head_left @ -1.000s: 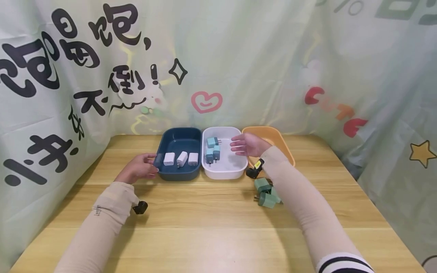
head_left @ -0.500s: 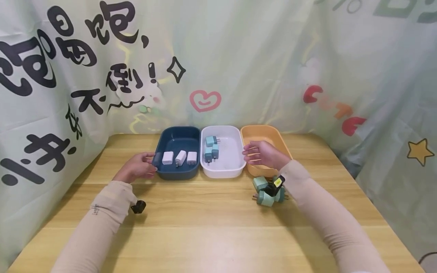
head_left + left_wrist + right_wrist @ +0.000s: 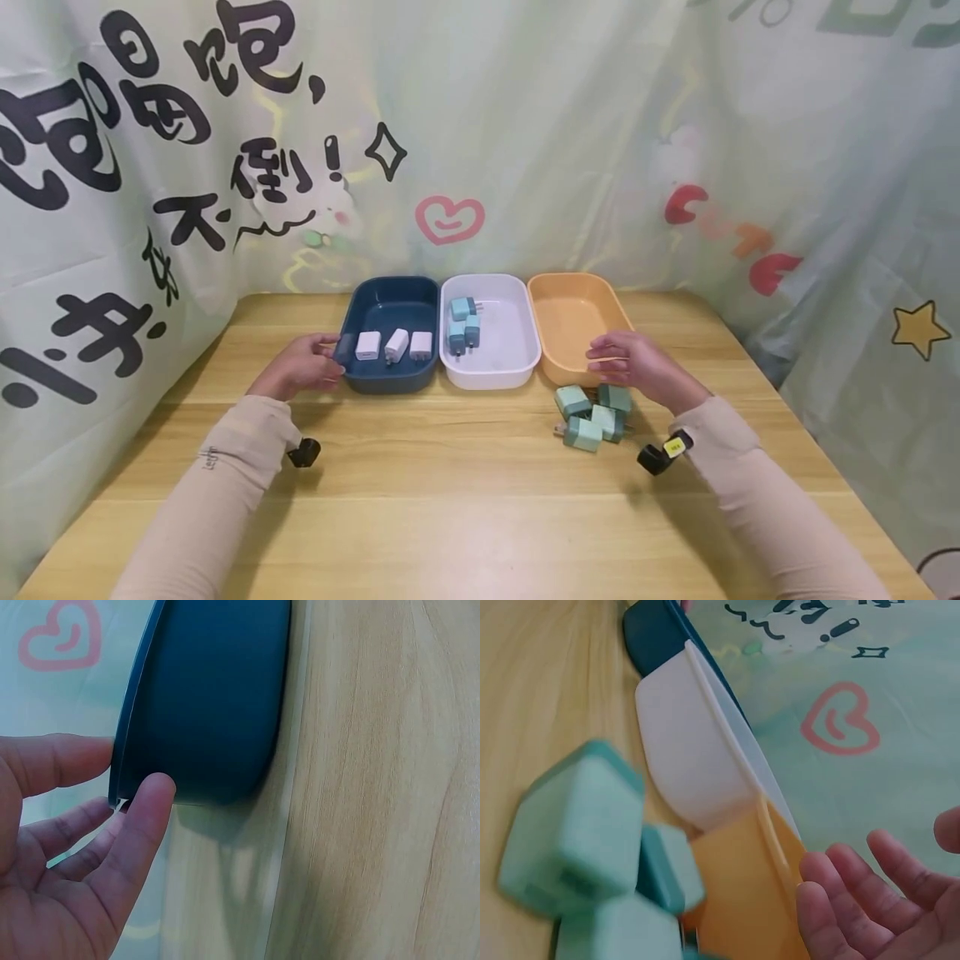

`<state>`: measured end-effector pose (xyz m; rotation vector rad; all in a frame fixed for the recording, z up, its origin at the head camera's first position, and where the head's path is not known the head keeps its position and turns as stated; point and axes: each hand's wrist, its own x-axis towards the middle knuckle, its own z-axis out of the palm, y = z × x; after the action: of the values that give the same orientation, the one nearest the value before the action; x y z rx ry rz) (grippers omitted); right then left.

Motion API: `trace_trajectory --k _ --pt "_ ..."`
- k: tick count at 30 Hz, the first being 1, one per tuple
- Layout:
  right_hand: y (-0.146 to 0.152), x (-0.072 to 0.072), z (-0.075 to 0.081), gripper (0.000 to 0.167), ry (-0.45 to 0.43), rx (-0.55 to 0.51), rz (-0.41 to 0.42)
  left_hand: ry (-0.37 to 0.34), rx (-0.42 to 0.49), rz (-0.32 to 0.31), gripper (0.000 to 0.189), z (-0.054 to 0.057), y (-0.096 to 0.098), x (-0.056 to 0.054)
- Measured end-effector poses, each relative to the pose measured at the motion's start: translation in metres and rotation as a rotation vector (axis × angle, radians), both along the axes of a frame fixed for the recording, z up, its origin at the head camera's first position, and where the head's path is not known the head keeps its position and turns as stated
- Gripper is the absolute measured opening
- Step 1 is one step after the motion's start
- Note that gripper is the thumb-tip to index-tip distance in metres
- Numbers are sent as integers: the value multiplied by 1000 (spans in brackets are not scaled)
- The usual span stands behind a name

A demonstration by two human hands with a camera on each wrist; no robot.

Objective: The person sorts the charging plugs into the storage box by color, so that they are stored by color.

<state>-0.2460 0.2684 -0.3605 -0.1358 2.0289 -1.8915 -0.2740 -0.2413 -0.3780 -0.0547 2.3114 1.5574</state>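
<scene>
My left hand (image 3: 303,367) is at the left side of the dark blue bin (image 3: 392,385), fingers mostly straight. In the left wrist view its fingertips (image 3: 90,759) are right at the bin's rim, and one digit overlaps the outer wall. My right hand (image 3: 637,362) holds nothing, with loosely bent fingers over the front right corner of the orange bin (image 3: 573,310). Just in front of that bin lies a cluster of several green plug chargers (image 3: 582,435); in the right wrist view a green charger (image 3: 577,825) looms close and blurred.
A white bin (image 3: 510,333) stands between the other two, with several light-blue chargers (image 3: 459,309) at its left side. White chargers (image 3: 368,345) lie in the blue bin. Behind the wooden table (image 3: 450,475) hangs a printed curtain (image 3: 562,150).
My right hand has moved right and toward me, from over the white bin to the orange bin's front corner, uncovering the green chargers. My left hand stays at the blue bin.
</scene>
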Motion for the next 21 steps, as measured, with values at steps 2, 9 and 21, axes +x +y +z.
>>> trace_trajectory --k 2,9,21 --pt "9 8 -2 33 23 3 -9 -3 -7 1 74 0 1 0" --pt "35 21 -9 24 30 7 -80 -10 -15 -9 74 3 2 -1" --pt "46 22 -39 41 -106 168 -140 -19 -10 2 73 1 1 -1"
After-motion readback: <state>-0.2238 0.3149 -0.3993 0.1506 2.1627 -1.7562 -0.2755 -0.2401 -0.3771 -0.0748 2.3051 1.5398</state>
